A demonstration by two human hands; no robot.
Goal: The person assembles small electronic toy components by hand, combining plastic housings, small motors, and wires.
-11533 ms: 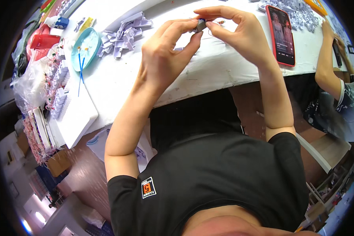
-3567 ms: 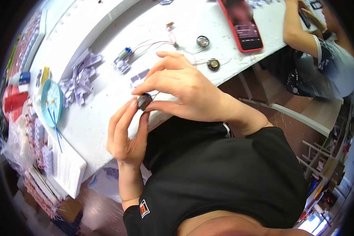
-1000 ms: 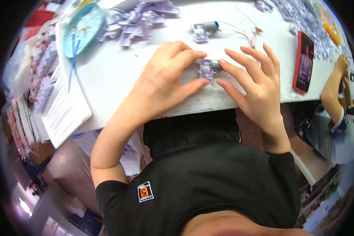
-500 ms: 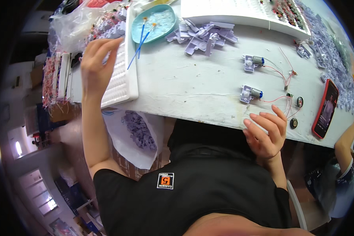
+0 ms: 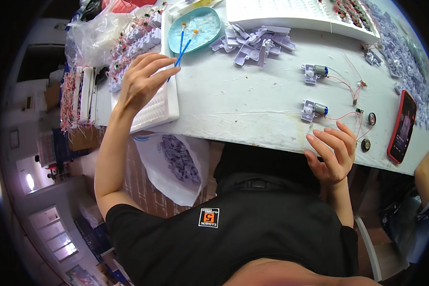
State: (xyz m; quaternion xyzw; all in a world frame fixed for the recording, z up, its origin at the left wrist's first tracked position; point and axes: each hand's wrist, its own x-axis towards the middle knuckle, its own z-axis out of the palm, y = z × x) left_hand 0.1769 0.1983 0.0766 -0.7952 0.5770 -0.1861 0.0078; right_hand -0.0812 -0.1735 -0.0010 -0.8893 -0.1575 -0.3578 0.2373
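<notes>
My left hand point(image 5: 144, 81) reaches over the white ribbed foam tray point(image 5: 172, 107), fingers stretched out and apart, fingertips at the handles of two thin blue brushes point(image 5: 182, 53). Whether they touch the handles is hard to make out. The brushes cross, their bristle ends lying in a light-blue dish point(image 5: 218, 29) of clear, glistening material. At the table's front edge my right hand point(image 5: 334, 155) is held palm up, fingers curled loosely and apart, with nothing in it. Just beyond it lie two grey plastic housings with small motors point(image 5: 314, 110) point(image 5: 314, 73), wired to small boards and round black parts point(image 5: 365, 145).
Loose grey housings point(image 5: 255, 45) lie in a pile mid-table. A white foam tray point(image 5: 281, 19) with wired parts stands behind. To the right are a red-cased phone point(image 5: 401, 126), a heap of grey parts point(image 5: 417, 90) and another person's arm point(image 5: 425, 176). A white bag point(image 5: 195, 186) hangs below the table.
My left hand has moved right and lowered from above the foam tray to the brush handles, its fingers stretching out. The right hand stays about where it was. The view has shifted slightly.
</notes>
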